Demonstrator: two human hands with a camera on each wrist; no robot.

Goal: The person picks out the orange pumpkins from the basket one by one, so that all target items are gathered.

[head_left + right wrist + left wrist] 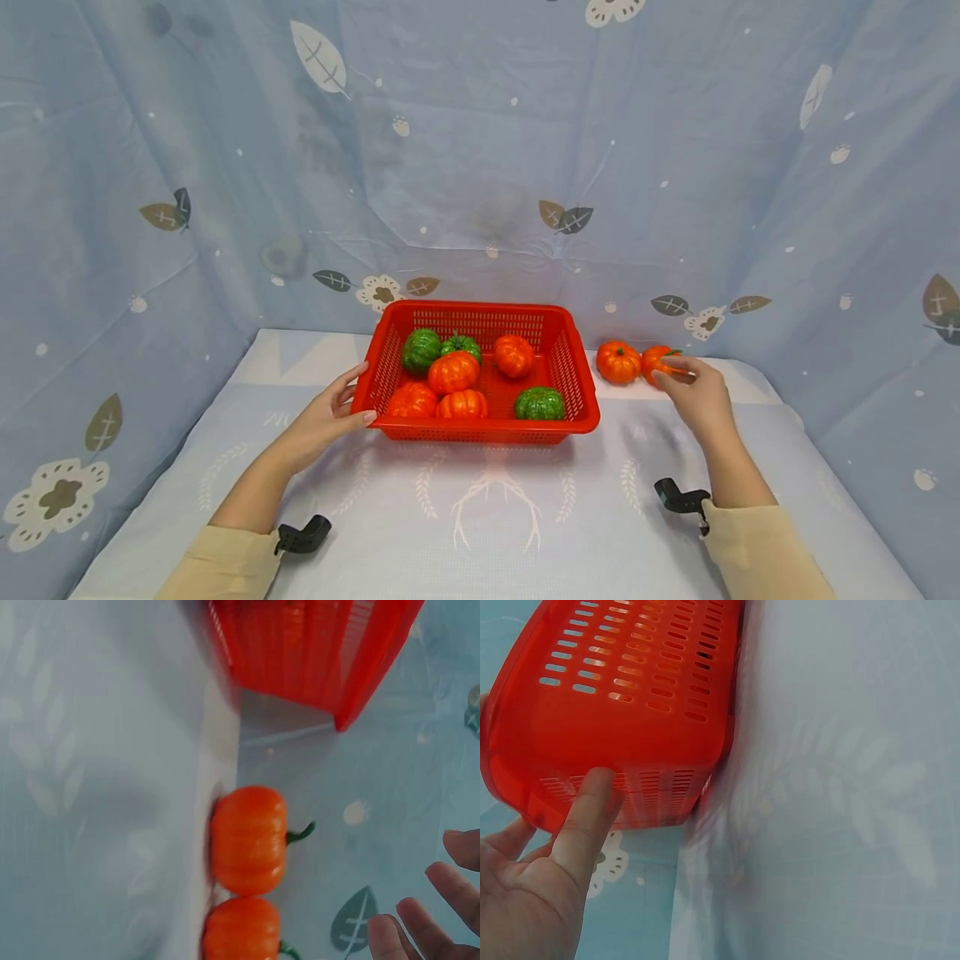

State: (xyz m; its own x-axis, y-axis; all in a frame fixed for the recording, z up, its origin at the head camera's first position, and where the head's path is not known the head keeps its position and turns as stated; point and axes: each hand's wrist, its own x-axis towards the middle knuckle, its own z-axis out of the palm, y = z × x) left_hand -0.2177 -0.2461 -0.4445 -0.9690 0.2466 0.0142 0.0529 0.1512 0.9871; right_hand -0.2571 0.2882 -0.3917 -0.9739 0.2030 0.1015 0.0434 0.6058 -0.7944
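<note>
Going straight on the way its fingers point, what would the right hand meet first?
The right hand would probably meet the rightmost orange pumpkin, which its fingertips overlap in the head view; depth is unclear.

Soft, even light brightens the head view, putting small highlights on the glossy orange ribbed pumpkins. Diffuse shadows lie on the pale, cloth-covered bench near the bare right hand. Both wrist views are dimmer and hazier, with the bench's white leaf prints softly blurred and the perforated red plastic basket strongly saturated.
</note>
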